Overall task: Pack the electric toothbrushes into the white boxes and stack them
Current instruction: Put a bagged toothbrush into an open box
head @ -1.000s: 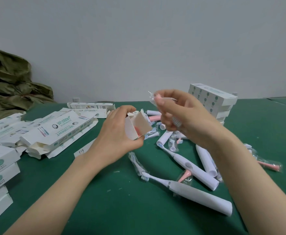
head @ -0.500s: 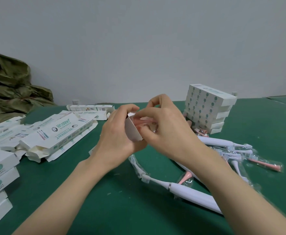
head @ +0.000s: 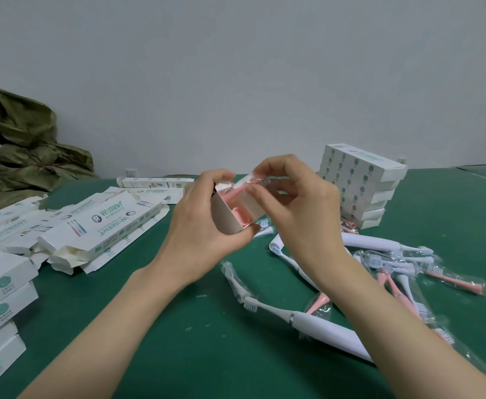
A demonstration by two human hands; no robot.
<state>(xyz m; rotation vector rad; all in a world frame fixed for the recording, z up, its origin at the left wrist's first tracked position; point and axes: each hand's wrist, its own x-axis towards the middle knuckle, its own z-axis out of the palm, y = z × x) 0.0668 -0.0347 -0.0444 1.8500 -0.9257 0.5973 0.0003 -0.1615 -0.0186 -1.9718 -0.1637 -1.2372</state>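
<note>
My left hand (head: 200,226) grips a small white box (head: 227,216) end-on above the green table (head: 178,341), its open end facing me. A pink toothbrush handle (head: 240,216) shows inside the opening. My right hand (head: 296,205) pinches a pink brush head in a clear wrapper (head: 247,184) at the box's open mouth. A white electric toothbrush (head: 319,326) lies on the table near my right forearm. More white toothbrushes (head: 379,243) and wrapped brush heads (head: 454,280) lie scattered to the right.
A stack of packed white boxes (head: 362,185) stands at the back right. Flat unfolded cartons (head: 106,223) lie at the left, with more white boxes (head: 0,289) stacked at the left edge. Green cloth (head: 20,145) is heaped in the back left corner.
My right hand brought the wrapped brush head from above down to the box's open end. My left hand kept hold of the box and turned its opening more toward me.
</note>
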